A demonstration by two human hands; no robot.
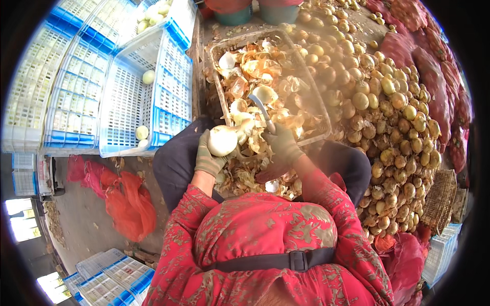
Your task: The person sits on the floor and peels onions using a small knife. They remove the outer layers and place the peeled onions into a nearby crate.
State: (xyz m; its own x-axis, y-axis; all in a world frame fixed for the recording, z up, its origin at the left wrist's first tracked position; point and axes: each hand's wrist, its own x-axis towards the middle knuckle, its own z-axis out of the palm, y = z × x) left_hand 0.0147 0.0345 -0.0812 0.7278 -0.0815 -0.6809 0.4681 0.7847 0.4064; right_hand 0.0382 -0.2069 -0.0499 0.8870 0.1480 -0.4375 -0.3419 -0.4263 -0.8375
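Observation:
In my gloved left hand (208, 157) is a pale peeled onion (223, 140), held above my left thigh, with a strip of loose skin (245, 128) beside it on the right. My gloved right hand (282, 142) grips the handle of a small knife with a curved blade (259, 102), its tip pointing away from me and to the left. Both hands are over the near end of a shallow plastic crate (327, 124) full of papery onion skins (264, 65). More skins lie between my legs.
To the left, a white and blue plastic crate (126, 82) holds a few peeled onions (148, 77). A large heap of unpeeled onions (394, 99) spreads on the right, with red mesh sacks (432, 72) behind it. Red mesh bags (130, 206) lie on the floor at left.

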